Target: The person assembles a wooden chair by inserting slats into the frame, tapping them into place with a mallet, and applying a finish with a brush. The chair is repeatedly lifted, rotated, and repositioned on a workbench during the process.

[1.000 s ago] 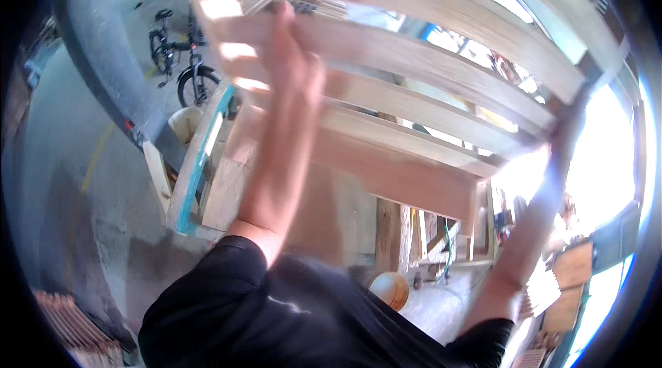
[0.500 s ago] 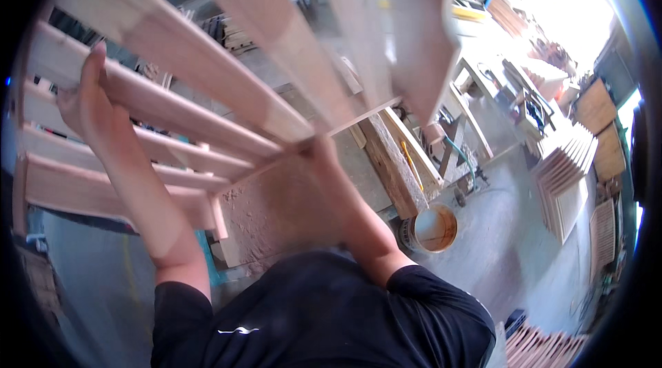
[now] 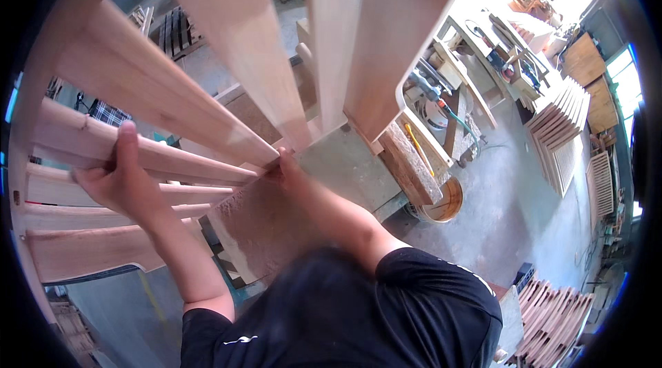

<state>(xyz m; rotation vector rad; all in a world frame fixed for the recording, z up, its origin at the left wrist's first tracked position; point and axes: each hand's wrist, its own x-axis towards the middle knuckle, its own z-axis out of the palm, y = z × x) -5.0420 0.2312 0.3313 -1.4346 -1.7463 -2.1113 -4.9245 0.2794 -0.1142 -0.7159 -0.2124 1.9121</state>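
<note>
A large pale wooden slatted frame (image 3: 165, 85) fills the upper left, tilted up in front of me, its broad slats fanning out in the fisheye view. My left hand (image 3: 121, 182) is closed round one of the lower slats, thumb on top and fingers partly hidden behind it. At the slats' near ends, my right hand (image 3: 288, 174) grips the frame's edge rail; its fingertips are mostly hidden by the wood. Below the frame lies a workbench (image 3: 258, 230) dusted with sawdust, and the frame's near edge appears to rest on or just above it.
Right of the bench top are a rough wood beam (image 3: 407, 165) and a round bucket (image 3: 447, 202). A power tool (image 3: 431, 90) with a teal hose lies beyond. Stacked wooden panels (image 3: 560, 134) stand at right, with more slatted pieces (image 3: 552, 316) at lower right.
The slatted frame has swung and come lower against the bench. Both hands have moved with it, still gripping; in the picture the left hand is lower and the right slightly left.
</note>
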